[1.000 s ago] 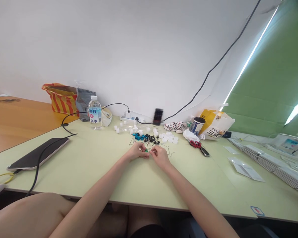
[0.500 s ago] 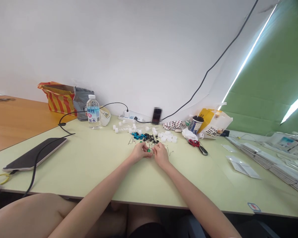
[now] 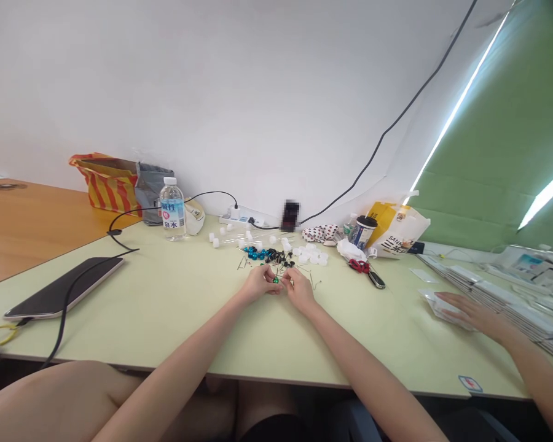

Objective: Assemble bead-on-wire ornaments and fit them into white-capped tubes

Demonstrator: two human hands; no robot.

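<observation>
My left hand (image 3: 257, 284) and my right hand (image 3: 298, 288) meet over the pale green table (image 3: 175, 307), fingers pinched together. Between them is a small green bead (image 3: 275, 280) with a thin wire; the left fingers grip the bead and the right fingers pinch the wire end. Just behind the hands lie several blue beads (image 3: 253, 251), black beads (image 3: 276, 256), loose bent wires (image 3: 314, 282) and white caps (image 3: 311, 256).
A tablet (image 3: 62, 288) with a black cable lies at the left, a water bottle (image 3: 172, 210) and striped bag (image 3: 107, 182) behind it. Red-handled scissors (image 3: 366, 270), a cup (image 3: 362, 232) and a yellow bag (image 3: 396, 230) stand right. Another person's hand (image 3: 465, 310) rests on folded papers at far right.
Another person's hand and forearm have come in at the far right onto the folded papers. My own hands stay together on the green bead, barely shifted.
</observation>
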